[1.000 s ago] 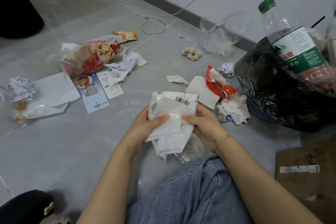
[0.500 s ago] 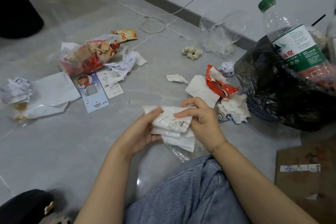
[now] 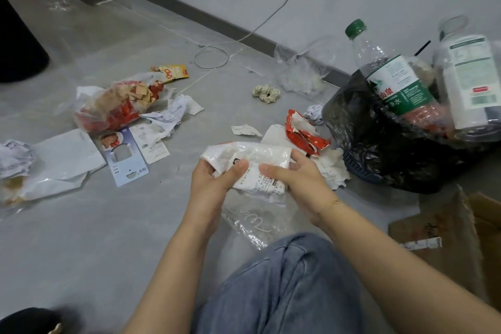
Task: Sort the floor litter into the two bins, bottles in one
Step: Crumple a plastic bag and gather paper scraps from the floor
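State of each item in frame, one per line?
white wrapper: crumpled, held off the floor by both hands
left hand: gripping the wrapper
right hand: gripping the wrapper
green-capped bottle: capped, tilted in the bin
black-lined bin: holding two bottles
red wrapper: torn open, on the floor
white cable: looped on the floor

The white wrapper (image 3: 252, 163) — upright and open a second ago — is now squashed sideways between both hands.
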The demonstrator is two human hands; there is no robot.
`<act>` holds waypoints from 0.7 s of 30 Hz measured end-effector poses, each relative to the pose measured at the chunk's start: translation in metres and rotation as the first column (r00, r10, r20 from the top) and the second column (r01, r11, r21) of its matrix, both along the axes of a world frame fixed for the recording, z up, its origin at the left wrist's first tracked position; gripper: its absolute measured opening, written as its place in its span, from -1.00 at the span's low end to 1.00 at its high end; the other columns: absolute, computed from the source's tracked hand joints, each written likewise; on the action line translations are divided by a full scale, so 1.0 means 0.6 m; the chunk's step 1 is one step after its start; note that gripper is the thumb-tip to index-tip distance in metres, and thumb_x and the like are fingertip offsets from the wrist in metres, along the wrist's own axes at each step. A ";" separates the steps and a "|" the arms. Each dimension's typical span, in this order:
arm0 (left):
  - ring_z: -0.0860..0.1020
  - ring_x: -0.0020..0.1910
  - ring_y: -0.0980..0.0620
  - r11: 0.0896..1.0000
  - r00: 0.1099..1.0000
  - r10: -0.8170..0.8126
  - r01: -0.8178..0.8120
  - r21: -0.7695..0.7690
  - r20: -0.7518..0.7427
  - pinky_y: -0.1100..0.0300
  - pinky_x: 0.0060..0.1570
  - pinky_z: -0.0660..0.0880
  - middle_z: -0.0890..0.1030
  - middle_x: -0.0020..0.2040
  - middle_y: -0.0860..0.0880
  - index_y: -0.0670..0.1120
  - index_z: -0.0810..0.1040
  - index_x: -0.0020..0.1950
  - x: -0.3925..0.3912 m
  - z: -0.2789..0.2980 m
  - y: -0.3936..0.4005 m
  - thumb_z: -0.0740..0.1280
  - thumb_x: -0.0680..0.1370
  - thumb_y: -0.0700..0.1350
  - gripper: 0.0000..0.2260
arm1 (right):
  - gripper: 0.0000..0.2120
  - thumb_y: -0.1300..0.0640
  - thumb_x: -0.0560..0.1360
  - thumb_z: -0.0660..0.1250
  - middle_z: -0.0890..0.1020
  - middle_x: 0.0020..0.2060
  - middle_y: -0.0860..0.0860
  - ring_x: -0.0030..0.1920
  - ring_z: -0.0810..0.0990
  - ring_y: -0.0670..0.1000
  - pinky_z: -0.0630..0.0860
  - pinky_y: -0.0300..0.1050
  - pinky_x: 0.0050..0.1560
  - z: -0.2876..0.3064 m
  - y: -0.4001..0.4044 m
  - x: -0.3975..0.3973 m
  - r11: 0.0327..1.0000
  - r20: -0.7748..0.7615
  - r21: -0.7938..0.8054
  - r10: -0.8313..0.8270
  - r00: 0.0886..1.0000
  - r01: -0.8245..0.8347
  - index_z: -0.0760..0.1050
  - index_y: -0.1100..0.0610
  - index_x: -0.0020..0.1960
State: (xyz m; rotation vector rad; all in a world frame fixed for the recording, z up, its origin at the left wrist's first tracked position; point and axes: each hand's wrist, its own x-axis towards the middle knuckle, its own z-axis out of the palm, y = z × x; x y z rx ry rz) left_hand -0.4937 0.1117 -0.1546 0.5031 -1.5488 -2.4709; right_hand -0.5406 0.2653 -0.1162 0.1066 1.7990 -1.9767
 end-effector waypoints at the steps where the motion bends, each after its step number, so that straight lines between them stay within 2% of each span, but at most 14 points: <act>1: 0.63 0.07 -0.21 1.000 1.000 -0.017 0.017 0.003 -0.006 -0.01 0.01 0.59 0.64 0.09 -0.24 -0.24 0.49 0.24 -0.002 0.011 0.011 0.48 0.42 -0.27 -0.59 | -0.58 0.38 0.37 0.45 0.68 0.01 0.16 0.01 0.68 0.13 0.63 -0.01 0.00 0.015 0.008 -0.003 1.000 -0.005 -0.019 0.007 1.000 -0.007 0.49 0.23 0.20; 3: 0.63 0.08 -0.16 0.998 0.998 -0.059 0.060 0.021 -0.037 0.03 0.04 0.58 0.65 0.09 -0.20 -0.22 0.51 0.24 -0.005 0.037 0.037 0.43 0.44 -0.27 -0.63 | -0.62 0.44 0.36 0.43 0.69 -0.01 0.18 -0.04 0.69 0.14 0.65 0.02 -0.09 0.052 0.030 -0.006 1.000 -0.028 -0.027 0.002 1.000 -0.003 0.53 0.26 0.16; 6: 0.64 0.06 -0.12 0.990 0.985 -0.137 0.141 0.033 -0.103 0.05 0.06 0.58 0.66 0.08 -0.19 -0.20 0.55 0.19 -0.011 0.084 0.084 0.40 0.47 -0.29 -0.71 | -0.62 0.46 0.35 0.44 0.68 -0.02 0.19 -0.09 0.70 0.10 0.65 -0.04 -0.28 0.115 0.081 -0.006 0.997 -0.102 0.071 -0.033 0.994 0.040 0.55 0.24 0.14; 9: 0.64 0.08 -0.12 0.976 0.966 -0.204 0.212 0.038 -0.156 0.05 0.06 0.59 0.66 0.10 -0.18 -0.20 0.54 0.21 -0.013 0.130 0.140 0.38 0.49 -0.30 -0.70 | -0.65 0.41 0.36 0.46 0.69 -0.03 0.15 -0.06 0.70 0.08 0.65 -0.12 -0.19 0.176 0.144 0.000 0.972 -0.212 0.232 0.018 0.977 0.032 0.56 0.23 0.11; 11: 0.65 0.05 -0.09 0.969 0.959 -0.226 0.239 0.056 -0.168 0.10 -0.01 0.60 0.68 0.06 -0.15 -0.18 0.57 0.17 -0.015 0.153 0.177 0.40 0.47 -0.29 -0.73 | -0.65 0.38 0.36 0.47 0.70 -0.03 0.11 -0.05 0.70 0.03 0.64 -0.15 -0.10 0.213 0.187 0.002 0.949 -0.274 0.314 0.054 0.960 0.037 0.56 0.24 0.13; 14: 0.66 0.03 -0.07 0.952 0.935 -0.305 0.307 -0.019 -0.180 0.17 -0.09 0.59 0.69 0.03 -0.11 -0.16 0.59 0.15 -0.020 0.190 0.232 0.43 0.47 -0.23 -0.74 | -0.62 0.31 0.38 0.48 0.69 0.00 0.08 0.00 0.68 0.04 0.60 0.01 0.08 0.265 0.256 0.000 0.913 -0.317 0.408 0.121 0.941 0.021 0.54 0.19 0.17; 18: 0.66 -0.04 0.08 0.945 0.933 -0.320 0.302 -0.129 -0.163 0.28 -0.17 0.56 0.69 0.04 -0.03 -0.08 0.56 0.17 -0.041 0.229 0.290 0.46 0.45 -0.18 -0.70 | -0.65 0.30 0.37 0.49 0.69 0.00 0.07 0.03 0.67 0.04 0.56 0.06 0.16 0.312 0.336 -0.031 0.893 -0.367 0.447 0.132 0.921 0.050 0.55 0.17 0.14; 21: 0.63 0.07 0.05 0.943 0.936 -0.313 0.286 -0.169 -0.163 0.16 0.03 0.59 0.65 0.10 -0.05 -0.09 0.48 0.24 -0.068 0.242 0.332 0.44 0.47 -0.20 -0.64 | -0.72 0.30 0.36 0.49 0.69 -0.01 0.11 -0.01 0.68 0.07 0.58 0.04 0.10 0.342 0.391 -0.058 0.877 -0.463 0.444 0.047 0.885 0.186 0.58 0.16 0.05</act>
